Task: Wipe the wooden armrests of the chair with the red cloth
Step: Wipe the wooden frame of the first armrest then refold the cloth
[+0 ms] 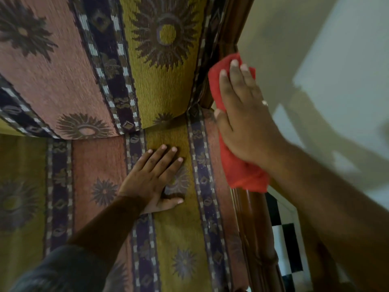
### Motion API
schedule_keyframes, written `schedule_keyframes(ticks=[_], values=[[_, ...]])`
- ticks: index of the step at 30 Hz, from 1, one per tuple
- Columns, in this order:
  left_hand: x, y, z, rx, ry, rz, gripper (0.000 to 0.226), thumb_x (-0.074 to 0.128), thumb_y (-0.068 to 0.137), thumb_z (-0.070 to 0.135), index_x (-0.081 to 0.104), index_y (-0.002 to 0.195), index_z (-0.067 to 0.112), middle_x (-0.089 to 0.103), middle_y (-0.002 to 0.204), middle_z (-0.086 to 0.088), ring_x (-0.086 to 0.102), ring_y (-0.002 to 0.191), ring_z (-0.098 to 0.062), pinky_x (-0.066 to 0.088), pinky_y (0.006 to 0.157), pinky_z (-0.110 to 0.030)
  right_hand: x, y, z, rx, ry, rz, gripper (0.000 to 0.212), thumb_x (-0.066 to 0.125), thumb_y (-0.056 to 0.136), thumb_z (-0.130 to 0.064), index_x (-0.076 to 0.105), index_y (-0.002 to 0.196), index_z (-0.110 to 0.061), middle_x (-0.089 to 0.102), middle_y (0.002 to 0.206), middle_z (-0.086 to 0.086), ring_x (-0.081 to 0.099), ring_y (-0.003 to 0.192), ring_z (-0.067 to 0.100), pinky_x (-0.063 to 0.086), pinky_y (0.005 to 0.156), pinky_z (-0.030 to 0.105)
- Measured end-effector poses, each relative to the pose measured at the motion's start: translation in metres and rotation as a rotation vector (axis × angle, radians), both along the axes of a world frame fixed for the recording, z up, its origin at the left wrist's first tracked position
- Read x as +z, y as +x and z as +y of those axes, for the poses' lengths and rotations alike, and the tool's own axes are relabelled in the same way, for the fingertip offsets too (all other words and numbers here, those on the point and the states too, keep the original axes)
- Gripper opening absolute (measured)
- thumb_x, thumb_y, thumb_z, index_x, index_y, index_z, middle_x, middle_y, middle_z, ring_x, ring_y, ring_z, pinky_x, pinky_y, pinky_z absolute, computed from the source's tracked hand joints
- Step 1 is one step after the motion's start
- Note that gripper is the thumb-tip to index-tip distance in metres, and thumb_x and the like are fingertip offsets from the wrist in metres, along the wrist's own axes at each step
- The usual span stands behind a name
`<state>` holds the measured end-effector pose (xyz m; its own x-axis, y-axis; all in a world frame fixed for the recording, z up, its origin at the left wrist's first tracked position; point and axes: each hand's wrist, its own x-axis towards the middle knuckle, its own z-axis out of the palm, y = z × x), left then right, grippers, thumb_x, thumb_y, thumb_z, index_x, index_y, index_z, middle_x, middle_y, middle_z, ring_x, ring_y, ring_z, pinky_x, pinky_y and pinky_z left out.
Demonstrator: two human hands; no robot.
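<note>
Right hand (244, 114), fingers straight and together, presses red cloth (237, 171) on right armrest (252, 224); left hand (155, 178) flat w/ fingers spread on seat (179, 239); other armrest probably not done yet

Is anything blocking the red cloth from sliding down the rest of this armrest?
Nothing visible. The right hand presses the red cloth on the wooden armrest, whose near stretch lies bare.

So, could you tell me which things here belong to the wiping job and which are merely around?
In the job: red cloth; wooden armrest under it; right hand, pressing the cloth flat onto the armrest.
Just around: patterned seat cushion, with the left hand resting flat on it; patterned backrest; checkered floor; pale wall.
</note>
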<state>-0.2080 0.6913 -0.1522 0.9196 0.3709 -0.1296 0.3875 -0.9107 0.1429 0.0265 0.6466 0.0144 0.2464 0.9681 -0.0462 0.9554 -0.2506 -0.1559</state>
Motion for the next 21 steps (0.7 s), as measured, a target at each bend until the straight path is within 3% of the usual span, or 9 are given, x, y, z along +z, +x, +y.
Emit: schedule_keyframes(ticks=[2, 5, 8, 14, 18, 21], values=[[-0.001, 0.0, 0.001, 0.002, -0.003, -0.008, 0.104, 0.031, 0.08, 0.087, 0.03, 0.154, 0.014, 0.027, 0.162, -0.014, 0.023, 0.15, -0.036, 0.017, 0.12, -0.053, 0.0, -0.009, -0.027, 0.016, -0.026, 0.06, 0.069, 0.027, 0.1, -0.038, 0.001, 0.157, -0.01, -0.007, 0.168, 0.012, -0.012, 0.154, 0.026, 0.001, 0.125, 0.046], [-0.003, 0.0, 0.0, 0.004, 0.004, -0.02, 0.105, 0.031, 0.08, 0.087, 0.029, 0.154, 0.013, 0.026, 0.162, -0.014, 0.022, 0.15, -0.037, 0.017, 0.12, -0.053, 0.0, -0.009, -0.036, -0.015, -0.042, 0.158, 0.071, 0.028, 0.099, -0.038, -0.003, 0.157, -0.011, -0.011, 0.167, 0.009, -0.016, 0.152, 0.021, -0.006, 0.123, 0.036], [-0.005, 0.0, -0.001, 0.009, 0.015, -0.02, 0.105, 0.03, 0.08, 0.088, 0.027, 0.155, 0.014, 0.025, 0.163, -0.014, 0.021, 0.15, -0.036, 0.017, 0.12, -0.053, 0.0, 0.001, -0.009, -0.034, -0.024, 0.135, 0.07, 0.03, 0.102, -0.037, -0.004, 0.157, -0.009, -0.012, 0.167, 0.012, -0.014, 0.153, 0.027, -0.011, 0.12, 0.03], [-0.007, 0.0, 0.0, 0.006, 0.051, 0.015, 0.106, 0.026, 0.08, 0.089, 0.019, 0.157, 0.016, 0.017, 0.165, -0.013, 0.016, 0.152, -0.035, 0.012, 0.122, -0.052, 0.0, 0.019, 0.051, -0.094, 0.015, 0.037, 0.071, 0.036, 0.103, -0.037, -0.001, 0.157, -0.01, -0.005, 0.168, 0.014, -0.005, 0.154, 0.032, -0.001, 0.121, 0.037], [-0.005, 0.002, -0.002, 0.035, 0.046, 0.052, 0.109, 0.02, 0.079, 0.09, 0.015, 0.158, 0.015, 0.014, 0.166, -0.011, 0.012, 0.153, -0.032, 0.008, 0.123, -0.049, -0.006, 0.002, 0.02, -0.069, 0.023, -0.032, 0.073, 0.036, 0.101, -0.039, -0.001, 0.157, -0.009, -0.005, 0.167, 0.017, -0.005, 0.154, 0.034, 0.002, 0.122, 0.046], [-0.002, 0.011, -0.014, 0.193, 0.009, 0.034, 0.112, 0.019, 0.078, 0.092, 0.01, 0.158, 0.015, 0.008, 0.167, -0.008, 0.004, 0.155, -0.028, 0.005, 0.124, -0.048, -0.007, -0.02, -0.03, -0.058, 0.0, 0.005, 0.075, 0.029, 0.099, -0.044, -0.003, 0.157, -0.008, -0.008, 0.167, 0.018, -0.009, 0.154, 0.032, 0.003, 0.123, 0.048]])
